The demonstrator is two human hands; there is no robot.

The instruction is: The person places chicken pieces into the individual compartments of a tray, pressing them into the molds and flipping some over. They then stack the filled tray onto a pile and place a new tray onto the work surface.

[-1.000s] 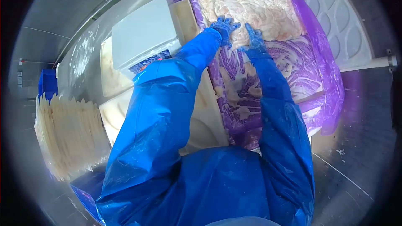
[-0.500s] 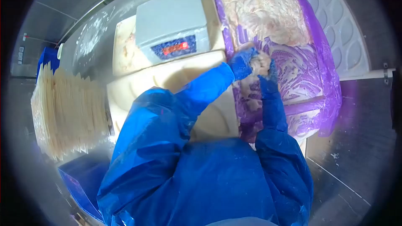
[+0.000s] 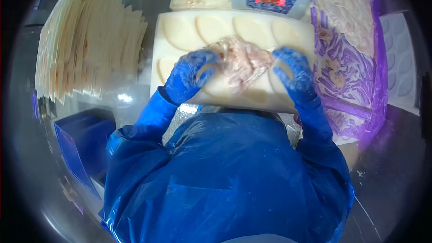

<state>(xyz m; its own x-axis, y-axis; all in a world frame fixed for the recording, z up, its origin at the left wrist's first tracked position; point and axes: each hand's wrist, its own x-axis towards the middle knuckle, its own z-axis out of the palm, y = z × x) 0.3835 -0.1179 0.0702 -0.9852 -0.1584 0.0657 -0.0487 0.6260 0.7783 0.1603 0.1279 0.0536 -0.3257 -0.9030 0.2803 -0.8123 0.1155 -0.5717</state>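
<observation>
A wet, pale pinkish clump (image 3: 246,60), ragged and stringy like raw meat, is over the middle of a white tray (image 3: 157,31) with leaf-shaped hollows. My left hand (image 3: 191,69), in a blue glove, has its fingertips right at the clump's left edge, thumb spread away from the fingers. On the other side, my right hand (image 3: 294,69), also gloved in blue, curves its fingers close to the clump's right corner. Tray surface shows in the gap between thumb and fingers of each hand. Some hollows under the clump are hidden.
Behind the tray stands a grey scale (image 3: 272,0) with a red display. Purple plastic sheeting (image 3: 380,76) holds pale mash at the right, beside another hollowed white tray (image 3: 398,58). Thin pale sheets (image 3: 90,40) stand in a stack at left, above a blue bin (image 3: 81,139).
My hands have come left from the purple sheeting to the white tray and moved apart. The clump has come along and spread wider. My view has shifted left.
</observation>
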